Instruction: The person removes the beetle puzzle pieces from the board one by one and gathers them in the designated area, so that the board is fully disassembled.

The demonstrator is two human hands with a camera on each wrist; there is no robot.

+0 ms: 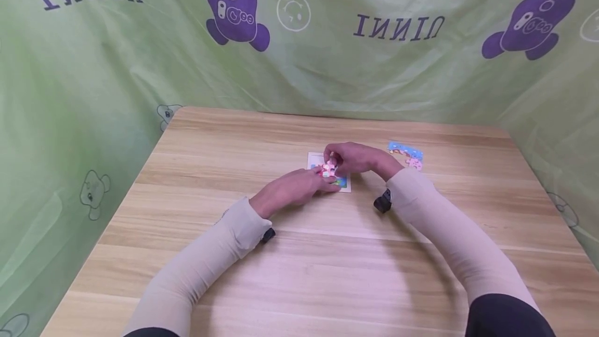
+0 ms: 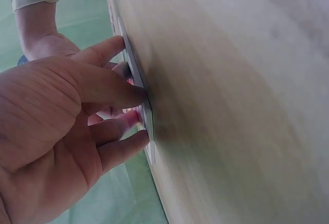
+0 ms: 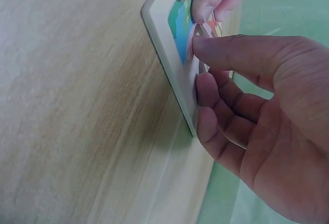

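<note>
A small jigsaw puzzle board (image 1: 347,190) with a white border lies on the table under both hands. Pink and white puzzle pieces (image 1: 328,169) show in its middle, and a green and blue picture part is at its lower right. My left hand (image 1: 299,186) rests on the board, its fairly straight fingertips touching the surface, also seen in the left wrist view. From the right, my right hand (image 1: 353,157) bends over the board. In the right wrist view its thumb and fingers pinch a puzzle piece (image 3: 190,49) at the board's face; most of that piece is hidden.
Right of the board lie joined blue puzzle pieces (image 1: 406,150) and a pink puzzle piece (image 1: 414,164). The wooden table (image 1: 299,274) reaches back to a green printed curtain (image 1: 318,77), which also hangs on both sides.
</note>
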